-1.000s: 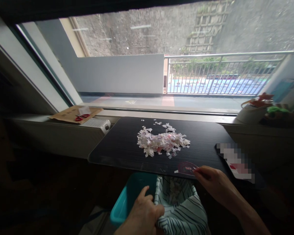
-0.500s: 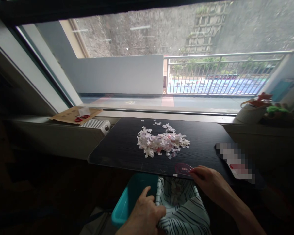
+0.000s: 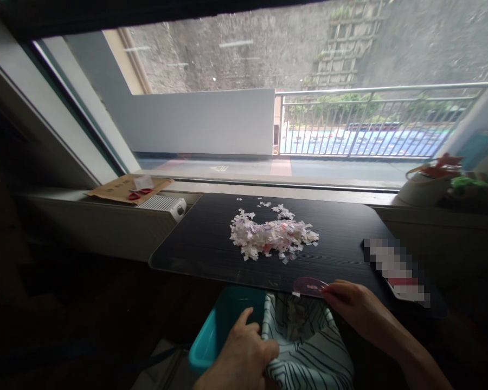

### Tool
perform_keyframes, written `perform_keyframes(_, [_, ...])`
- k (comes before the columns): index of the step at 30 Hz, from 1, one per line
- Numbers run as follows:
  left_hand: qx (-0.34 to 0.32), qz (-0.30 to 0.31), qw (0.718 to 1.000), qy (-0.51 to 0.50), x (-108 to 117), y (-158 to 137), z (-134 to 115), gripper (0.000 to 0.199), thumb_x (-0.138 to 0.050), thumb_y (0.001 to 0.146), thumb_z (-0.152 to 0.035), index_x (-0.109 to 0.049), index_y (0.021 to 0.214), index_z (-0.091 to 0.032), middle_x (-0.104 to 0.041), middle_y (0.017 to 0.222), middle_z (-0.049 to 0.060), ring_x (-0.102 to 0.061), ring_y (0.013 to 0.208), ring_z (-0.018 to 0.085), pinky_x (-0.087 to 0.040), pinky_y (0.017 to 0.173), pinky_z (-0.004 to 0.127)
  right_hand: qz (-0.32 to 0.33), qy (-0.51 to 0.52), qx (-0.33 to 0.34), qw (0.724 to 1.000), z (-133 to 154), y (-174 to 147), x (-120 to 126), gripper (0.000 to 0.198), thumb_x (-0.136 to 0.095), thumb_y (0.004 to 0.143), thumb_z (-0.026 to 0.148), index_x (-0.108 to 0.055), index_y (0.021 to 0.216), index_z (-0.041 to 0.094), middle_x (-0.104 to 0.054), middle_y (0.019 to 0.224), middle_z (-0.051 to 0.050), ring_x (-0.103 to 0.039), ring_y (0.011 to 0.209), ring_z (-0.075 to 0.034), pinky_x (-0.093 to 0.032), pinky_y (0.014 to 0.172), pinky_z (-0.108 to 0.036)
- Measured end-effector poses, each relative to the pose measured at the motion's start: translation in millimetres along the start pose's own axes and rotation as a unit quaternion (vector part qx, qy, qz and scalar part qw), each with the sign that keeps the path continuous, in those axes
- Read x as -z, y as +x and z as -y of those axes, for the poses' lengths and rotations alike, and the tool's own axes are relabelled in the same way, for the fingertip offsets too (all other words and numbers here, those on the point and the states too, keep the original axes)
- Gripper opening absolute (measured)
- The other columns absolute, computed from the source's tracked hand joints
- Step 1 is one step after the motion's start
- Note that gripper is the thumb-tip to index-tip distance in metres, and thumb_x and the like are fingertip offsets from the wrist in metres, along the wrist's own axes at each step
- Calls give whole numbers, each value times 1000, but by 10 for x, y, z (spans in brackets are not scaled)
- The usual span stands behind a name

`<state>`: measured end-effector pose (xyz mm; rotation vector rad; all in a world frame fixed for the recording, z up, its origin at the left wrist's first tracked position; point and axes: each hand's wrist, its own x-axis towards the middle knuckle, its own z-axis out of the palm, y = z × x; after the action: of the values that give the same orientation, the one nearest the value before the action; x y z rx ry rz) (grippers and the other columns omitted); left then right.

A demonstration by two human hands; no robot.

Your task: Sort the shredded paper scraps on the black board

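Paper pile lies on the desk, long side crosswise, ahead-left of the right hand, whose fingers pinch 1 pink disc; whether left hand grips the striped bag, I cannot tell.

You face a wide clear-glass window letting daylight into a dim room. Beyond it stand a low, smooth, pale grey wall and a silver metal railing. Below, a black wood-grain table stands just beside the long pale windowsill.
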<state>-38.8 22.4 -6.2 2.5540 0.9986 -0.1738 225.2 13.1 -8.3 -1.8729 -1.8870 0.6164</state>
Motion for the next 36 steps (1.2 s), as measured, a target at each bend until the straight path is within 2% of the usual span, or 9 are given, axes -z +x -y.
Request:
perform_keyframes(9, [-12,4,1000,7,-29,40,-30,18,-78,66,-33,-64,70,-21,-62,65,-2,-61,73,19,-22,108,46,-10,20,4,1000,37,-26,44,35,-46,89,38,-72,73,20,-63,66,-1,-55,58,-14,-38,54,-24])
perform_keyframes(13, [-19,8,1000,19,-61,74,-9,20,-78,65,-36,-65,71,-21,-62,65,-2,-60,72,18,-22,108,44,-50,16,10,999,93,124,16,36,-43,90,39,-73,81,21,-65,70,-2,-56,60,-15,-39,57,-25])
perform_keyframes(18, [-30,-3,999,38,-174,86,64,18,-76,65,-36,-65,69,-21,-59,61,-3,-58,68,19,-25,106,48,-84,-11,30,996,123,394,-89,36,-41,90,37,-74,92,21,-68,76,-4,-60,65,-16,-41,60,-26])
perform_keyframes(25, [-58,-25,996,61,-284,120,116,30,-68,72,-51,-65,67,-21,-58,56,0,-56,63,18,-30,104,49,-59,-30,24,998,84,378,-101,36,-41,90,37,-73,81,22,-65,72,-2,-60,64,-16,-39,59,-26])
perform_keyframes(32, [-76,-25,995,64,-318,150,120,10,-68,70,-30,-63,68,-22,-55,52,-3,-56,63,18,-30,102,51,-86,-21,20,996,135,571,-159,35,-42,90,36,-74,90,21,-68,77,-3,-60,67,-17,-41,62,-26])
perform_keyframes(36, [-75,-21,996,40,-309,134,115,10,-65,72,-30,-62,68,-22,-56,54,-2,-55,64,19,-28,103,51,-71,-9,32,997,171,626,-216,35,-43,89,35,-74,83,22,-67,71,-2,-59,62,-15,-39,57,-24])
